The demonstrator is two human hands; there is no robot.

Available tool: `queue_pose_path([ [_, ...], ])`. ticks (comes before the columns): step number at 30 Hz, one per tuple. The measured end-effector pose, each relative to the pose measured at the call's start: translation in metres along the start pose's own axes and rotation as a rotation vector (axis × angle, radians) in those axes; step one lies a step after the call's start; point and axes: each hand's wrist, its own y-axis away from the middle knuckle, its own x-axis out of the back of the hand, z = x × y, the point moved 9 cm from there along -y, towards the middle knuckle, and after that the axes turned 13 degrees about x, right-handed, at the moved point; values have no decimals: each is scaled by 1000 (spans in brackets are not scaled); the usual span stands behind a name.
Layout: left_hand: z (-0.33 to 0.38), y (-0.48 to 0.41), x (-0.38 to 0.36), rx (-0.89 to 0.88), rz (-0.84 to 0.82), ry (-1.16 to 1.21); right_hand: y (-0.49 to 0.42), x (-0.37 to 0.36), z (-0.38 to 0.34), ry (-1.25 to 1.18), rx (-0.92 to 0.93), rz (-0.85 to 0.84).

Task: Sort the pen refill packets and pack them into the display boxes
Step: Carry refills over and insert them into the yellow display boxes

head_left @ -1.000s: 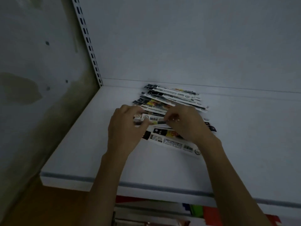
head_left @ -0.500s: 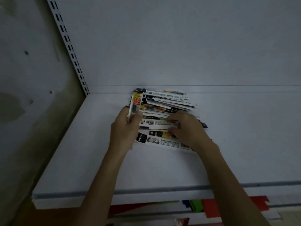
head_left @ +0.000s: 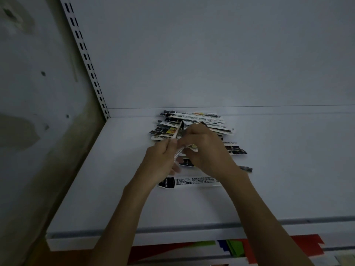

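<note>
A loose pile of long pen refill packets [head_left: 194, 120] lies on the white shelf [head_left: 115, 189] against the back wall. My left hand [head_left: 161, 162] grips a narrow packet [head_left: 177, 138] that stands on edge and tilts up to the right. My right hand [head_left: 207, 150] is closed on another packet [head_left: 190, 147], its fingers meeting the left hand's packet. One packet with a black end [head_left: 188, 182] lies flat alone, nearest the shelf's front edge. No display box is in view.
A slotted white upright [head_left: 86, 58] runs along the shelf's left rear corner beside a stained wall [head_left: 38, 112]. Below the shelf's front edge [head_left: 172, 229], red, green and blue packaging [head_left: 230, 250] shows on a lower level.
My right hand has lifted off the pile with a packet and come against my left hand. The left hand's packet now tilts right. The packet nearest the front now lies uncovered.
</note>
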Motion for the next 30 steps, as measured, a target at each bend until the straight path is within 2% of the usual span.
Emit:
queue_pose_path([
  [5,-2,0,-14,64,-149,35,11,2,6,-85,-33,98],
  [8,-3,0,-16,56,-190,65,32,21,36,-59,-286,191],
  [9,-3,-1,-14,51,-174,87,42,24,49,3,-394,148],
  [12,-4,-5,-4,35,-71,154,67,11,79,168,-606,-215],
  [14,-1,-6,-2,27,-27,165,70,9,81,179,-603,-276],
  [19,10,-4,8,-41,72,68,57,18,76,174,-496,-187],
  [23,15,-3,18,-83,121,102,54,14,72,118,-443,-186],
  [26,20,-2,20,-136,143,61,48,22,66,154,-407,-97],
  [28,21,-2,21,-160,156,35,45,26,63,148,-415,-64],
  [30,24,-1,22,-192,178,-7,43,24,61,68,-466,-102],
])
